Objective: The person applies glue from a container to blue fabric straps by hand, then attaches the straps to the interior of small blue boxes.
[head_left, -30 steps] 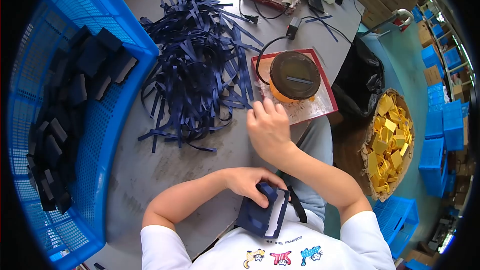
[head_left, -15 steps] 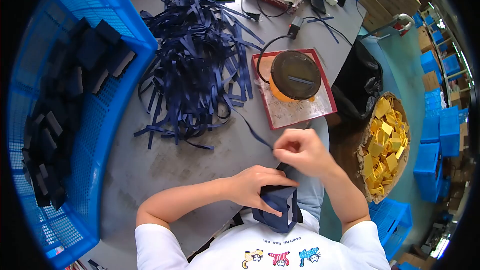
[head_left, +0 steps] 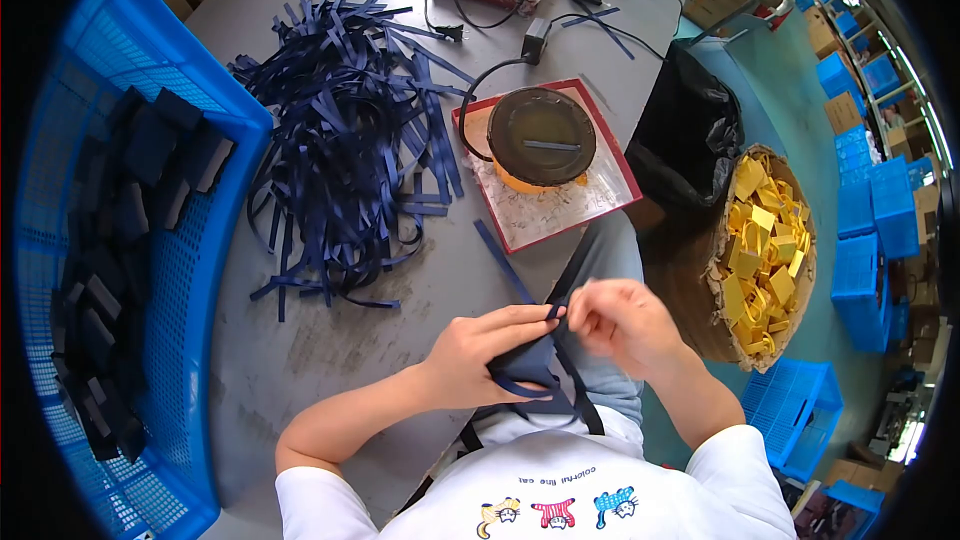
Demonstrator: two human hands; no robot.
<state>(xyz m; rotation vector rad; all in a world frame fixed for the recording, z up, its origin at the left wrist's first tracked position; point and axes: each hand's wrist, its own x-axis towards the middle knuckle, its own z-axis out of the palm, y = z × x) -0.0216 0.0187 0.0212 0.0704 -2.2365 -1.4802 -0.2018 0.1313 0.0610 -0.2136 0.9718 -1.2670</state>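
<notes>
My left hand (head_left: 490, 355) is closed around a dark navy box (head_left: 527, 365) held over my lap. A navy ribbon (head_left: 502, 260) runs from the table to the fingertips of that hand, at the box's upper edge. A loop of ribbon hangs across the box's near side. Close beside those fingertips is my right hand (head_left: 628, 325), its fingers curled in a pinch at the ribbon and partly blurred. A big heap of navy ribbons (head_left: 345, 130) lies on the table beyond.
A round, dark-topped device (head_left: 540, 135) stands in a red-rimmed tray (head_left: 615, 175), a ribbon strip on top. At left, a blue crate (head_left: 190, 340) holds navy boxes. To the right are a black bag (head_left: 690, 130) and a carton of yellow pieces (head_left: 765, 250). Cords lie at the back.
The ribbon has come away from the heap and now lies at the box, with a loop across it. My right hand has moved down towards my left fingertips. The box has turned; the view has shifted.
</notes>
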